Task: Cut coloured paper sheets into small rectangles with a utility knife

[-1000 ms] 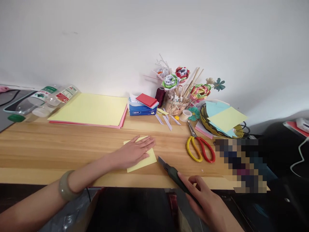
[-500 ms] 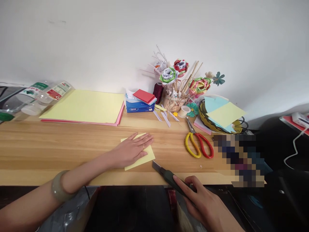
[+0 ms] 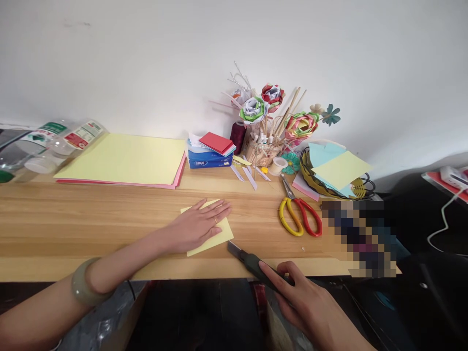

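My left hand (image 3: 199, 223) lies flat with fingers stretched out over a small yellow sheet of paper (image 3: 221, 236), pressing it to the wooden table. Much of the sheet is hidden beneath the palm. In my right hand (image 3: 298, 297) is a dark green utility knife (image 3: 256, 267), its blade pointing up and left. The blade tip sits just off the paper's lower right corner. Scissors (image 3: 299, 214) with one yellow and one red handle rest on the table, right of the paper.
A stack of large coloured paper (image 3: 124, 161) lies at the back left beside clear plastic bottles (image 3: 54, 146). A blue tissue pack (image 3: 210, 160), a basket of paper flowers (image 3: 263, 148) and a woven tray (image 3: 310, 175) with coloured sheets line the back. The table's front edge (image 3: 183, 273) is near me.
The knife's blade tip has come slightly closer to the paper's corner. My left hand stays flat on the sheet. The whole view has shifted a little.
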The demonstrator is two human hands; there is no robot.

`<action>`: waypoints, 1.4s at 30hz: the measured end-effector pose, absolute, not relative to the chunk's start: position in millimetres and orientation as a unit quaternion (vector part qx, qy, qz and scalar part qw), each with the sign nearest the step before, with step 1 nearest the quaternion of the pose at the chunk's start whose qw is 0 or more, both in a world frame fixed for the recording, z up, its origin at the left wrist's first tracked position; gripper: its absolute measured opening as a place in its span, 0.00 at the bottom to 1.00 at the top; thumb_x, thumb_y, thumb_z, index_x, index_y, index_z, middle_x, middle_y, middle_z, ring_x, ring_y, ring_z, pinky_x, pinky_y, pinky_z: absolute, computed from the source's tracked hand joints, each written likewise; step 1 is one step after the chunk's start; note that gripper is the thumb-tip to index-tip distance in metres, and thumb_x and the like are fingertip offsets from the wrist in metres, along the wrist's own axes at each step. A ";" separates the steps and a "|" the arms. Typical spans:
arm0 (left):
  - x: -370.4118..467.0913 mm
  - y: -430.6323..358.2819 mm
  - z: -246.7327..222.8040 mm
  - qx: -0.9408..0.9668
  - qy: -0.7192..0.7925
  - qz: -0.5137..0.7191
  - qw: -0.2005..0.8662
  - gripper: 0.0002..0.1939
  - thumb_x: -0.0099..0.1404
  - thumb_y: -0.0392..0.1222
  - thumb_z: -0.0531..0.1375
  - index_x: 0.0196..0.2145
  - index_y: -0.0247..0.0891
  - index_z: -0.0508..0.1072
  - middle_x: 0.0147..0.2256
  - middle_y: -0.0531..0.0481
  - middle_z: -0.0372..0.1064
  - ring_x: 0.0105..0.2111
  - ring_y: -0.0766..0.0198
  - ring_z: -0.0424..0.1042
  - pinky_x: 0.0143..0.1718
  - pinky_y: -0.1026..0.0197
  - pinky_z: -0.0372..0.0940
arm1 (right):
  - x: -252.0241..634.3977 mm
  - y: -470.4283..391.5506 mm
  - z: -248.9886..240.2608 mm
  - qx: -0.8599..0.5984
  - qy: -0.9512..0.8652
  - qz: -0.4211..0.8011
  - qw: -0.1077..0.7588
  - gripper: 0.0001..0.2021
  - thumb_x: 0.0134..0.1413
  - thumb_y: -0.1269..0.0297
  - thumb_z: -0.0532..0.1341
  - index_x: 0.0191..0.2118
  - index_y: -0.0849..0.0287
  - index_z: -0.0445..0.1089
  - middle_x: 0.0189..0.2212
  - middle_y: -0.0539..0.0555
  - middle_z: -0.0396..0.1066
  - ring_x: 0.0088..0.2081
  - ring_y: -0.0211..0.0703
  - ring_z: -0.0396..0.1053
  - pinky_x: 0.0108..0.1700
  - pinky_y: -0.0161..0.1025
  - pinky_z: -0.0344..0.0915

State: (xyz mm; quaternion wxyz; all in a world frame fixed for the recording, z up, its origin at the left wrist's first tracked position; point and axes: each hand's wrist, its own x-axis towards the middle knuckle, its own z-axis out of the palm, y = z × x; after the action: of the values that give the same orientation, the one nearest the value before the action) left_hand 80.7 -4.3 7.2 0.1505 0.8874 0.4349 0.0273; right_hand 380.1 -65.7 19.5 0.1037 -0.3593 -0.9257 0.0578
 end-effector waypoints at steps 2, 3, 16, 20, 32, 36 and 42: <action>80.4 -4.1 6.0 0.888 0.434 0.029 0.150 0.26 0.73 0.50 0.35 0.66 0.44 0.37 0.66 0.52 0.35 0.66 0.65 0.35 0.63 0.53 0.30 | 380.3 -66.0 21.0 -0.357 -0.926 0.069 0.101 0.24 0.56 0.74 0.49 0.59 0.56 0.59 0.37 0.54 0.68 0.25 0.34 0.72 0.25 0.30 0.70; 80.3 -4.1 5.5 0.888 0.434 0.029 0.150 0.26 0.73 0.50 0.35 0.66 0.44 0.37 0.66 0.52 0.35 0.66 0.65 0.35 0.63 0.53 0.30 | 380.4 -66.0 21.5 -0.356 -0.927 0.070 0.100 0.24 0.57 0.73 0.48 0.59 0.56 0.58 0.37 0.53 0.68 0.25 0.34 0.71 0.25 0.30 0.69; 80.7 -4.7 8.5 0.888 0.434 0.019 0.153 0.26 0.73 0.50 0.34 0.66 0.42 0.38 0.66 0.53 0.34 0.66 0.66 0.33 0.63 0.54 0.28 | 378.7 -65.5 18.5 -0.338 -0.936 0.002 0.097 0.22 0.58 0.74 0.44 0.57 0.59 0.57 0.34 0.53 0.66 0.20 0.34 0.70 0.19 0.31 0.66; 81.2 -4.7 8.1 0.889 0.432 0.022 0.149 0.27 0.73 0.50 0.34 0.66 0.41 0.38 0.66 0.52 0.35 0.66 0.66 0.32 0.63 0.54 0.27 | 378.6 -65.2 18.0 -0.348 -0.932 0.015 0.099 0.21 0.59 0.74 0.44 0.57 0.58 0.57 0.35 0.53 0.66 0.23 0.34 0.71 0.22 0.30 0.67; 80.4 -5.0 -1.2 0.897 0.427 0.019 0.109 0.33 0.70 0.59 0.37 0.66 0.42 0.35 0.66 0.50 0.32 0.66 0.62 0.32 0.63 0.51 0.28 | 375.5 -66.4 17.1 -0.362 -0.927 -0.038 0.085 0.20 0.63 0.70 0.41 0.58 0.59 0.56 0.34 0.52 0.66 0.22 0.34 0.70 0.20 0.30 0.66; 80.7 -5.1 -1.2 0.898 0.427 0.017 0.101 0.34 0.69 0.61 0.38 0.66 0.42 0.36 0.66 0.49 0.32 0.66 0.61 0.32 0.63 0.50 0.28 | 371.4 -69.7 11.9 -0.383 -0.918 -0.082 0.069 0.21 0.62 0.70 0.40 0.57 0.57 0.58 0.34 0.52 0.66 0.18 0.32 0.67 0.17 0.30 0.62; 82.1 -5.2 1.7 0.899 0.426 0.014 0.095 0.34 0.70 0.61 0.37 0.66 0.40 0.39 0.66 0.48 0.35 0.66 0.60 0.34 0.63 0.50 0.30 | 369.9 -69.3 8.8 -0.378 -0.918 -0.105 0.051 0.21 0.63 0.70 0.41 0.58 0.56 0.57 0.29 0.49 0.63 0.19 0.34 0.68 0.17 0.31 0.61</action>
State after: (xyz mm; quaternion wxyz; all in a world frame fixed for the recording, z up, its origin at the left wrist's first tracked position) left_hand 82.1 -5.2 1.7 0.0950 0.8994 0.4265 0.0137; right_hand 369.9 -69.3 8.8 0.0511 -0.3780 -0.9184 -0.1053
